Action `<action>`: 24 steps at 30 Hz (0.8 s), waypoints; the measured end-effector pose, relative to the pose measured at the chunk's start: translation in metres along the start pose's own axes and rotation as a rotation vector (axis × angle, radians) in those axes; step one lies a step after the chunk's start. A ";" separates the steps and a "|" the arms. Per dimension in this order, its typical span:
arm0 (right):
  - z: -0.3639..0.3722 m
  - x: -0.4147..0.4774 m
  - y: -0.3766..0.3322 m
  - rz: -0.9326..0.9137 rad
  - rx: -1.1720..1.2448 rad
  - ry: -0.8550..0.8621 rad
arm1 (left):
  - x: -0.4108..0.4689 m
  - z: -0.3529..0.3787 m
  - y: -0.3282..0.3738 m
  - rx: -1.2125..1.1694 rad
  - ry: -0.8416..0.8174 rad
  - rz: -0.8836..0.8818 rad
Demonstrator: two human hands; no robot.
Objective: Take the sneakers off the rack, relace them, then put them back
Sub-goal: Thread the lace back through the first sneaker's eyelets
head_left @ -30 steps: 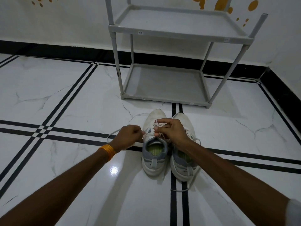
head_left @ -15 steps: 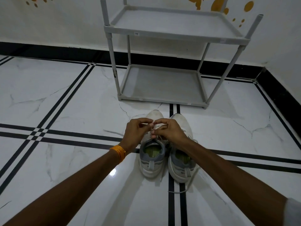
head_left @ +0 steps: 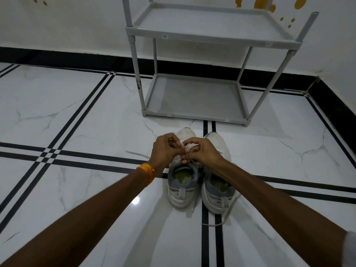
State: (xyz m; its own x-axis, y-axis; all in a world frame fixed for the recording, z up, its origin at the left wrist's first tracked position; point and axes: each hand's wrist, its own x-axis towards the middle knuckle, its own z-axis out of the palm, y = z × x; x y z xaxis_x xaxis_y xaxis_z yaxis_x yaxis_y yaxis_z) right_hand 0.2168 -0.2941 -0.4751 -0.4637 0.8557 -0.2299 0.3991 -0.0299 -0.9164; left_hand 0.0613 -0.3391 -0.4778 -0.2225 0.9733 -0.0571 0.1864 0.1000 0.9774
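Two white-and-grey fabric sneakers (head_left: 183,182) (head_left: 217,187) stand side by side. One grey plastic two-shelf rack (head_left: 194,97) stands beyond them. Two bare hands (head_left: 163,151) (head_left: 202,151) are near.

Left hand (head_left: 163,149) and right hand (head_left: 204,151) pinching white lace (head_left: 187,148) over left sneaker (head_left: 183,182), grey rack (head_left: 194,116) beyond

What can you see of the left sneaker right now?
The left sneaker is white with a grey collar, a grey heel tab and a greenish insole. It stands upright on the floor, toe toward the rack, close beside the right sneaker. Both hands pinch its white lace above the tongue; one loose end trails left across the tile.
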 end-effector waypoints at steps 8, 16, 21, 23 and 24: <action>0.003 -0.011 -0.006 -0.118 -0.042 0.021 | 0.009 -0.004 -0.009 -0.135 -0.196 -0.317; 0.008 -0.026 -0.001 -0.112 0.104 0.048 | 0.000 0.003 -0.011 -0.055 -0.143 -0.110; 0.015 -0.030 0.002 -0.075 0.179 0.138 | -0.004 0.009 -0.009 0.059 -0.024 -0.009; 0.019 -0.031 0.002 -0.078 0.185 0.163 | -0.005 0.008 -0.009 0.102 0.014 0.025; 0.020 -0.032 0.002 -0.078 0.198 0.171 | -0.005 0.006 -0.010 0.109 0.029 0.035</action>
State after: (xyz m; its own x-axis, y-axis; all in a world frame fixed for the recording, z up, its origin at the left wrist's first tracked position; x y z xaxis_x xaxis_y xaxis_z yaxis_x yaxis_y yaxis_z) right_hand 0.2170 -0.3315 -0.4764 -0.3402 0.9335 -0.1133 0.1975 -0.0469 -0.9792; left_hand 0.0666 -0.3439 -0.4882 -0.2412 0.9704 -0.0160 0.2971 0.0895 0.9506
